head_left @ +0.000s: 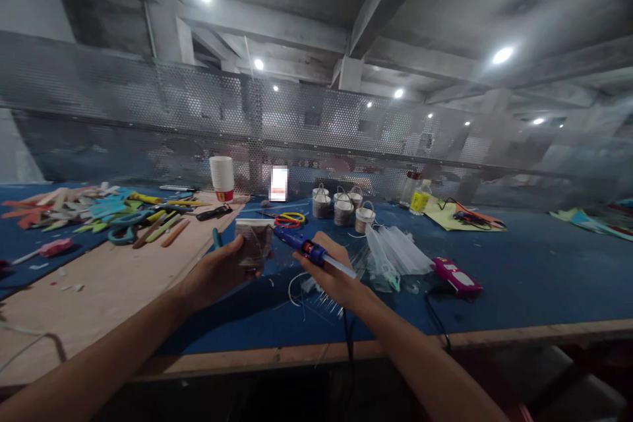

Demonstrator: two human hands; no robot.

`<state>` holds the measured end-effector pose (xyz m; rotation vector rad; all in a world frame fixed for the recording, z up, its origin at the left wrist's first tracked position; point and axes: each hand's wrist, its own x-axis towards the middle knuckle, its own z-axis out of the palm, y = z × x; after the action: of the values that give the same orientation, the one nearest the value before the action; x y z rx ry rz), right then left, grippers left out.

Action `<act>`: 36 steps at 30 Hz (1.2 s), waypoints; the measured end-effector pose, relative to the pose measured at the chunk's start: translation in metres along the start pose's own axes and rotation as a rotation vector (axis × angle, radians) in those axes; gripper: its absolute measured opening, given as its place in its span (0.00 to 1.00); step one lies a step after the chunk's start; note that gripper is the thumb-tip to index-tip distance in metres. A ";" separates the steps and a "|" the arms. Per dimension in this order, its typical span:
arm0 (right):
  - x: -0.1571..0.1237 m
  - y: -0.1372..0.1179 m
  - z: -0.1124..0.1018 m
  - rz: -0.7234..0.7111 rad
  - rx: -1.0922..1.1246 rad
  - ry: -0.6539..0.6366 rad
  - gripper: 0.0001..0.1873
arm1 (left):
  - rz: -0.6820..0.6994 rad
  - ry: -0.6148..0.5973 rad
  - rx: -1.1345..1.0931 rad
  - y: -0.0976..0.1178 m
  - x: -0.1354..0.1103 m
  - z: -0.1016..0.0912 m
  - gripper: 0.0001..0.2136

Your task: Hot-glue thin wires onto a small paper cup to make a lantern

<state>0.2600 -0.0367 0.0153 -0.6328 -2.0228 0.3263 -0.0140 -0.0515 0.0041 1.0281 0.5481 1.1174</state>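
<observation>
My left hand [225, 269] is closed round a small grey-brown cylinder [254, 242], held just above the blue table cover [519, 277]. My right hand [330, 270] grips a blue glue gun [302, 245] with a clear glue stick poking out of its back. The gun's nozzle points left at the cylinder and is almost touching it. A black cord drops from the gun over the table's front edge.
Several small wrapped cans with wire handles [343, 206] stand behind my hands. Clear plastic bags [398, 254], a pink device [455, 276], a paper cup stack [222, 178], scissors [126, 227] and coloured craft sticks lie about. A perforated metal screen [148, 112] closes the table's far side.
</observation>
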 end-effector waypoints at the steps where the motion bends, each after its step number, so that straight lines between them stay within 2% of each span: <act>1: 0.000 0.000 0.000 0.002 0.002 -0.001 0.16 | 0.003 -0.008 -0.001 0.000 0.000 0.000 0.21; 13: 0.001 0.000 -0.001 0.028 0.016 -0.010 0.17 | -0.001 -0.037 -0.037 0.002 0.000 0.003 0.21; 22: 0.001 0.000 0.000 0.042 0.049 0.007 0.18 | 0.014 -0.013 -0.066 0.006 -0.002 0.005 0.20; 25: 0.001 0.003 0.000 0.103 0.032 0.010 0.19 | -0.004 -0.001 -0.049 0.006 -0.001 0.004 0.22; 28: 0.002 0.010 -0.002 0.252 -0.132 -0.009 0.17 | -0.009 0.047 -0.021 0.005 0.000 0.002 0.20; 31: 0.005 0.020 -0.005 0.402 -0.493 -0.077 0.11 | 0.012 0.094 -0.012 0.005 0.000 0.002 0.18; 33: 0.007 0.030 -0.004 0.476 -0.689 -0.132 0.14 | 0.020 0.117 -0.006 0.005 0.000 0.004 0.16; 36: 0.006 0.045 -0.002 0.555 -0.858 -0.206 0.14 | 0.036 0.133 0.020 0.006 -0.001 0.008 0.15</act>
<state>0.2731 0.0040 -0.0011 -1.7607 -2.1111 -0.2003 -0.0102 -0.0552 0.0129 0.9887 0.6498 1.2202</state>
